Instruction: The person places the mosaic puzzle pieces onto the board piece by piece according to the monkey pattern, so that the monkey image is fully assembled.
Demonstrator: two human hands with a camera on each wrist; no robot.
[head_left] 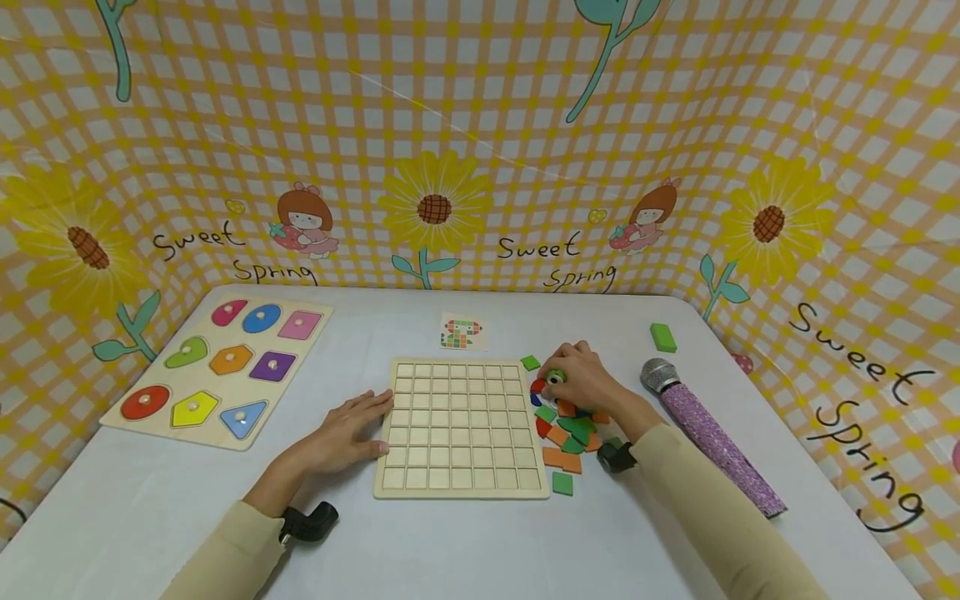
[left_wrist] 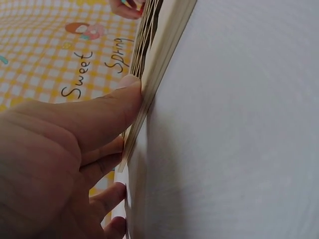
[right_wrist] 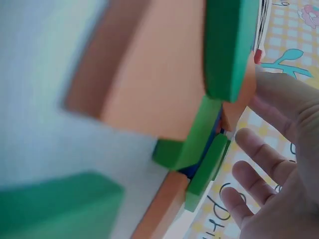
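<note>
My left hand [head_left: 341,437] rests at the left edge of a wooden grid board [head_left: 461,429]; in the left wrist view the thumb [left_wrist: 112,109] touches the board's side, fingers extended. At the board's right lies a pile of coloured wooden pieces [head_left: 577,429], green, orange, red and blue. My right hand [head_left: 585,379] is over the pile's far end, its thumb and index finger around a green piece with an eye [head_left: 555,377]. In the right wrist view, pieces hide the right fingertips, while the other fingers [right_wrist: 256,149] are loosely bent.
A small pattern card [head_left: 462,332] lies behind the board. On the left is a shape puzzle with knobbed pieces [head_left: 202,375]. A glittery purple microphone [head_left: 720,442] and a green block [head_left: 663,337] lie on the right. Checked cloth surrounds the white table.
</note>
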